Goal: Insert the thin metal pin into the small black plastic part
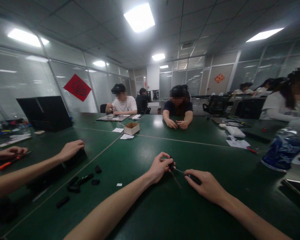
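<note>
Screwdriver is pointing at black part; right hand is clamping fingers on the screwdriver, left hand is pinching the part between fingertips.

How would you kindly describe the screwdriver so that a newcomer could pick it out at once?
On the near side of the big green table, find the right hand, right of the picture's middle. It holds the screwdriver, which points toward the left hand. Its thin metal shaft sets it apart from the small black piece held there.
</note>
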Demonstrator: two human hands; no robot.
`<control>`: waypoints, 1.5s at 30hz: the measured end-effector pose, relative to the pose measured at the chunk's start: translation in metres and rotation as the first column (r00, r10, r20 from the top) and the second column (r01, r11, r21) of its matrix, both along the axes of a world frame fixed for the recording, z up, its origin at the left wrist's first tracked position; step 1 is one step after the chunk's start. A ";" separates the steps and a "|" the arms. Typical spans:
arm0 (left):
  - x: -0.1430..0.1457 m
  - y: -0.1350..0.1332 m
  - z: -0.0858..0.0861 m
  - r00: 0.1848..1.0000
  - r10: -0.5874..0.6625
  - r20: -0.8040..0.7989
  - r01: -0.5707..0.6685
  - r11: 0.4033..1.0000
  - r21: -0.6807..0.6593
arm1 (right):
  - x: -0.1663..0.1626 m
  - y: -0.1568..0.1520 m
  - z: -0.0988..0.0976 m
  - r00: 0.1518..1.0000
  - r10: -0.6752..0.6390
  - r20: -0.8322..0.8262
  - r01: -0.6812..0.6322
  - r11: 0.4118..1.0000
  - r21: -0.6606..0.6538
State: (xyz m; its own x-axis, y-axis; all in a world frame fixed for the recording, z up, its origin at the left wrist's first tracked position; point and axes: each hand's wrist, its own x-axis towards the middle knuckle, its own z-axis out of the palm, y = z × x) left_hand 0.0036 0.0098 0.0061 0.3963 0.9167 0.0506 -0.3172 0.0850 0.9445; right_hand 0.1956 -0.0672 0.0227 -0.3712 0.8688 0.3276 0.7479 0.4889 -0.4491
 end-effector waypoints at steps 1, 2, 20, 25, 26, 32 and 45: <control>0.000 0.000 0.000 1.000 -0.007 -0.001 0.007 1.000 0.005 | 0.000 0.000 -0.001 1.000 0.000 -0.006 0.000 1.000 0.004; 0.000 0.000 0.000 1.000 -0.011 -0.004 0.011 1.000 0.009 | 0.000 0.000 -0.001 1.000 0.000 -0.011 0.001 1.000 0.006; -0.003 -0.002 0.004 0.997 -0.072 0.036 0.072 0.997 0.000 | 0.001 0.002 -0.005 0.999 -0.038 -0.004 0.039 0.996 0.078; -0.003 0.000 0.001 0.997 -0.079 0.009 0.079 0.997 0.013 | 0.000 0.002 -0.006 0.997 -0.079 0.011 0.078 0.993 0.084; -0.003 0.000 0.001 0.997 -0.078 0.002 0.078 0.997 0.016 | 0.000 0.002 -0.005 0.996 -0.084 0.011 0.083 0.993 0.084; -0.003 0.001 0.001 0.999 -0.032 -0.039 0.033 0.999 0.018 | -0.001 0.002 -0.002 0.994 -0.107 -0.017 0.108 0.992 0.069; -0.003 -0.002 0.004 0.996 -0.087 0.020 0.088 0.996 -0.012 | 0.001 0.003 -0.004 0.992 -0.125 0.000 0.124 0.988 0.092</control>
